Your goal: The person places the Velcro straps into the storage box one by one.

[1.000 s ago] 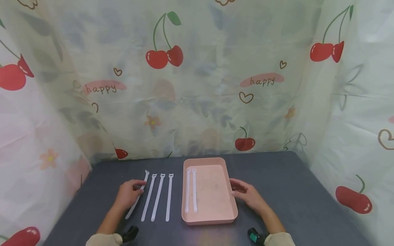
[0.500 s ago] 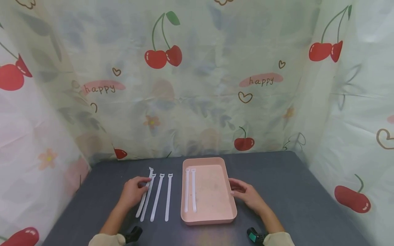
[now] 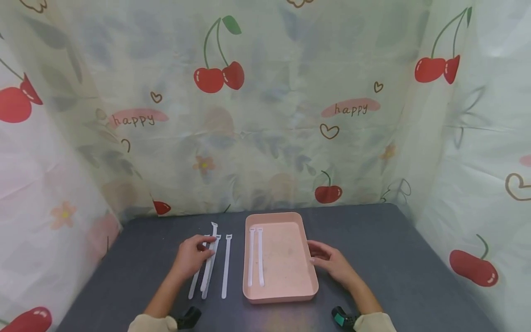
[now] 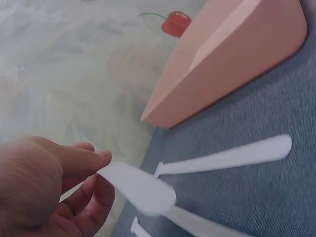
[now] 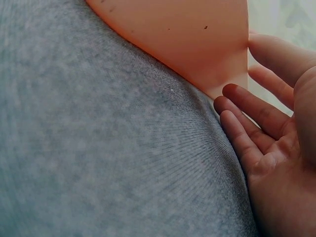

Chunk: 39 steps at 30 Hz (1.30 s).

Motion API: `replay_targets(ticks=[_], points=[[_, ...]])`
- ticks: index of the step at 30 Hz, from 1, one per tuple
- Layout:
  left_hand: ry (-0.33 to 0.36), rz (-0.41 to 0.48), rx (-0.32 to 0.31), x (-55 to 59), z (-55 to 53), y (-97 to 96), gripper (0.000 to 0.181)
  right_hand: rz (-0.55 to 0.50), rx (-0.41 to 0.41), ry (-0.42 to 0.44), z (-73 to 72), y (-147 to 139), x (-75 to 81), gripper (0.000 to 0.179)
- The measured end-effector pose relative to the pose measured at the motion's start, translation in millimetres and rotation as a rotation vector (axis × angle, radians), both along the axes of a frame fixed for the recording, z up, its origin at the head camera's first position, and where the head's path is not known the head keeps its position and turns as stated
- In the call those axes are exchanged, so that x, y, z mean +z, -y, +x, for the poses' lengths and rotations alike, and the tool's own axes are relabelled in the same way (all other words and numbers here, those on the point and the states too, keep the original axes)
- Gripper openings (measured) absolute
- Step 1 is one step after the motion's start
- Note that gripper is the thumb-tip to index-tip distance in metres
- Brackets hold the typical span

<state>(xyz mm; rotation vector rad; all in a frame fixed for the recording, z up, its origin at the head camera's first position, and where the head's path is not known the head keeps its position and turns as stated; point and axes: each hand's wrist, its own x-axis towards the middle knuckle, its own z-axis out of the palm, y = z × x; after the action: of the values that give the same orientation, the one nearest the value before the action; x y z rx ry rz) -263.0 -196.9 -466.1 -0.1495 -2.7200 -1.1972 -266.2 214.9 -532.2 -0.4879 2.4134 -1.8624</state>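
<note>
My left hand (image 3: 194, 258) pinches a white cable strap (image 3: 207, 271) with a slotted head, thumb against fingers. In the left wrist view the strap's rounded tail (image 4: 145, 192) stands off the table. The held strap overlaps another one below it in the head view. A loose strap (image 3: 227, 267) lies to its right, and one more (image 3: 194, 283) to its left, partly hidden by the hand. Two straps (image 3: 260, 258) lie side by side in a pink tray (image 3: 286, 263). My right hand (image 3: 333, 263) touches the tray's right side with extended fingers (image 5: 256, 111).
A dark grey cloth (image 3: 373, 258) covers the table. Behind and beside it hangs a cherry-print curtain (image 3: 265, 152). Black bands (image 3: 343, 318) sit on both wrists.
My left hand has carried the pinched strap to the right and slightly up, past one loose strap and over another. My right hand stays at the tray's side.
</note>
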Motion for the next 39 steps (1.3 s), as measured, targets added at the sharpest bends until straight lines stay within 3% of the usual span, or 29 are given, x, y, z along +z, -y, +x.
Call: replay_targets(ticks=[9, 18, 26, 31, 39], points=[[0.021, 0.093, -0.010, -0.7, -0.2, -21.6, 0.035, 0.011, -0.001, -0.010, 0.3, 0, -0.1, 0.054], [-0.034, 0.108, -0.051, -0.4, -6.2, -42.1, 0.033, 0.030, -0.027, -0.014, -1.2, 2, -1.8, 0.053], [0.005, 0.171, -0.078, -5.5, -11.5, -63.8, 0.034, 0.024, -0.024, -0.010, -1.3, 1, -1.6, 0.052], [-0.002, 0.165, -0.120, -6.0, -13.9, -78.9, 0.033, 0.011, -0.014, -0.005, -0.5, 0, -1.3, 0.053], [0.056, 0.226, -0.199, -8.6, -13.1, -100.0, 0.033, 0.013, 0.000, -0.004, -1.0, -1, -1.9, 0.053]])
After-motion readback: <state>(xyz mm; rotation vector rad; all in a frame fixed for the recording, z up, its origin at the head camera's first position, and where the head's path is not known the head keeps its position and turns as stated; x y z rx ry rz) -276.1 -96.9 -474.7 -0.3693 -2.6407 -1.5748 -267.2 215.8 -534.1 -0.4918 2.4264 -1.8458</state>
